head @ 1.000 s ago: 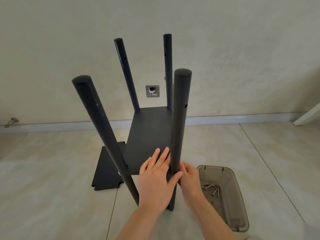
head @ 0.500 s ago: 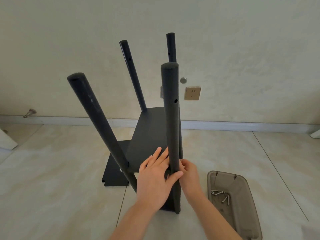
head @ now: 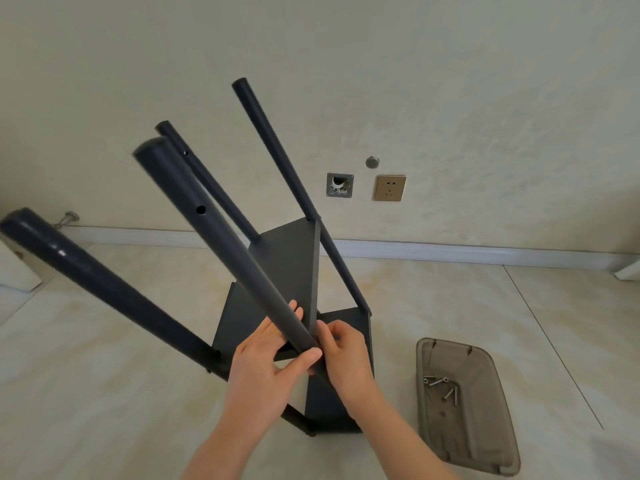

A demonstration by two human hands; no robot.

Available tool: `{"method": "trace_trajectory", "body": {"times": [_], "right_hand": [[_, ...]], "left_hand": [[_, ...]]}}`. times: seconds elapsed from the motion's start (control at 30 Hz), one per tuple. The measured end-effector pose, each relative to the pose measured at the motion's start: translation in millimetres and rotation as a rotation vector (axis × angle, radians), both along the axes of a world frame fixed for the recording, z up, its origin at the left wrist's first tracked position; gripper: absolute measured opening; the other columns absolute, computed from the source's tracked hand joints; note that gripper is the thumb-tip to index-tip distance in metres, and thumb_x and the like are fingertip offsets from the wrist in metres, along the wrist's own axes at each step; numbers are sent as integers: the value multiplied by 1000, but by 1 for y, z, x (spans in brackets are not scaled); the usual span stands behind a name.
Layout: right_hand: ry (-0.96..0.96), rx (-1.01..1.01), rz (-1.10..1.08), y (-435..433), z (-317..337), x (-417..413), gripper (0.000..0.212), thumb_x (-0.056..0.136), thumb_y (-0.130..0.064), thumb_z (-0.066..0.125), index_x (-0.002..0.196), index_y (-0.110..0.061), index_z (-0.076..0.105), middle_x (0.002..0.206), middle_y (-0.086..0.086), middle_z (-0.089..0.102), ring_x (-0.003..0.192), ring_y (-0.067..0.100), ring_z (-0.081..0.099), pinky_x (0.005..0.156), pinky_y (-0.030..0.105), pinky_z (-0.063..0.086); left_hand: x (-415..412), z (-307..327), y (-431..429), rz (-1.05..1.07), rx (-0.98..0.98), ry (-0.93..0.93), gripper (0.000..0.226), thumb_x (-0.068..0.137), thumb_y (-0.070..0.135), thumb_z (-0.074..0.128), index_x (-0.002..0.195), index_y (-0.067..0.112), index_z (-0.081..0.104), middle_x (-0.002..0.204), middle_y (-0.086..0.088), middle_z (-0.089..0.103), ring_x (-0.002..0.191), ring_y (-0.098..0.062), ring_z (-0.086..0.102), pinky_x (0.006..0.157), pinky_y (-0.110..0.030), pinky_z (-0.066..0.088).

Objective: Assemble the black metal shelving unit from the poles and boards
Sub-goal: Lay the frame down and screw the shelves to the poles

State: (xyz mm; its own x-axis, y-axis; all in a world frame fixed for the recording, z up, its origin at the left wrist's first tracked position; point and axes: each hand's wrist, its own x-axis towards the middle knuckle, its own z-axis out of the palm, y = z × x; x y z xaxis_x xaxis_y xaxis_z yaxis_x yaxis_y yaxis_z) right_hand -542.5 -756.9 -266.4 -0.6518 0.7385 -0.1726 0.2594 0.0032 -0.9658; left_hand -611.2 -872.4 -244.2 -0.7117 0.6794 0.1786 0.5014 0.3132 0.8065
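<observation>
Nearest me, the person's left hand (head: 266,368) wraps the near pole (head: 242,258) low down. The thumb lies across the front and the fingers go round the back, a firm grip, likely to steady the tilted frame. The right hand (head: 346,362) sits just right of the same pole at the joint with the shelf board (head: 287,261). Its fingers are curled in tight there. I can't tell if they pinch a screw, the pole or the board edge, so that grip stays unclear. My guess is the corner fixing is being worked on or checked.

The shelving unit is leaning left, with all four poles slanted. The left pole (head: 104,289) juts toward the viewer, and the two rear poles (head: 207,181) (head: 294,188) rise behind the board. Another black board (head: 343,393) sits low under the hands, whether fixed or loose I can't tell.

On the tiled floor to the right is a smoky plastic tray (head: 491,445) holding loose screws (head: 440,382), kept within reach, so more fixings are probably needed.

On the far wall are an open wall box (head: 339,185) and a gold socket (head: 389,187), above the skirting board (head: 450,252).
</observation>
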Motion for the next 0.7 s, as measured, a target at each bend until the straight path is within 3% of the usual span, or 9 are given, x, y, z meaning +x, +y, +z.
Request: {"method": "trace_trajectory", "body": {"times": [0.07, 0.1, 0.2, 0.27, 0.33, 0.43, 0.53, 0.6, 0.7], "right_hand": [[-6, 15, 12, -8, 1, -1, 23, 101, -32, 52, 85, -17, 59, 70, -2, 65, 56, 4, 67, 52, 12, 49], [-12, 23, 20, -12, 2, -1, 21, 100, -31, 52, 86, -17, 59, 70, -4, 65, 56, 4, 68, 52, 12, 49], [-32, 46, 39, -23, 0, -2, 20, 100, -31, 53, 88, -15, 59, 71, -2, 66, 59, 7, 70, 57, 17, 56], [-61, 70, 63, -29, -5, -1, 22, 100, -33, 52, 89, -17, 59, 75, 2, 69, 63, 11, 71, 63, 19, 57], [-111, 106, 110, -32, -10, -1, 22, 101, -36, 50, 86, -22, 59, 77, -2, 70, 69, 8, 71, 66, 13, 51], [-159, 135, 184, -30, -18, 1, 24, 101, -36, 49, 83, -24, 59, 68, -12, 67, 69, -3, 68, 63, 7, 43], [-224, 164, 193, -20, -32, 13, 22, 101, -34, 50, 88, -19, 59, 69, -10, 69, 67, 0, 69, 67, 10, 48], [-287, 215, 189, -11, -43, 25, 22, 102, -32, 49, 87, -19, 58, 73, -9, 68, 68, 2, 67, 68, 10, 48], [-361, 299, 166, -2, -58, 37, 24, 102, -33, 48, 82, -22, 55, 75, -8, 61, 70, 5, 61, 61, 9, 41]], "left_hand": [[0, 0, -10, 30, 1, -62, 62, 73, 49, 72, 131, 49, 49, 131, 44, 42, 115, 31, 37, 98, -1, 31], [0, 0, -15, 49, -2, -101, 60, 76, 44, 76, 129, 49, 49, 127, 45, 42, 110, 32, 40, 98, -3, 29], [1, -2, -29, 91, -21, -205, 52, 82, 30, 78, 123, 48, 53, 120, 45, 43, 101, 21, 49, 93, -5, 33], [1, -4, -41, 102, -29, -259, 35, 83, 27, 77, 106, 48, 60, 125, 42, 44, 115, 9, 51, 95, -8, 36], [2, -8, -53, 129, -33, -319, 31, 83, 27, 78, 96, 48, 60, 131, 31, 51, 127, -7, 50, 106, -24, 37], [5, -19, -68, 170, -36, -408, 28, 81, 31, 78, 102, 42, 64, 126, 31, 56, 119, -10, 56, 103, -28, 39], [8, -27, -78, 251, -17, -519, 30, 77, 38, 78, 102, 45, 63, 104, 25, 69, 102, -5, 60, 82, -16, 40], [8, -31, -83, 282, 8, -580, 42, 79, 37, 77, 114, 51, 58, 97, 33, 68, 97, 3, 57, 85, -16, 38], [5, -38, -89, 365, 16, -608, 47, 81, 34, 77, 125, 42, 60, 96, 18, 72, 92, -3, 60, 86, -18, 40]]}}
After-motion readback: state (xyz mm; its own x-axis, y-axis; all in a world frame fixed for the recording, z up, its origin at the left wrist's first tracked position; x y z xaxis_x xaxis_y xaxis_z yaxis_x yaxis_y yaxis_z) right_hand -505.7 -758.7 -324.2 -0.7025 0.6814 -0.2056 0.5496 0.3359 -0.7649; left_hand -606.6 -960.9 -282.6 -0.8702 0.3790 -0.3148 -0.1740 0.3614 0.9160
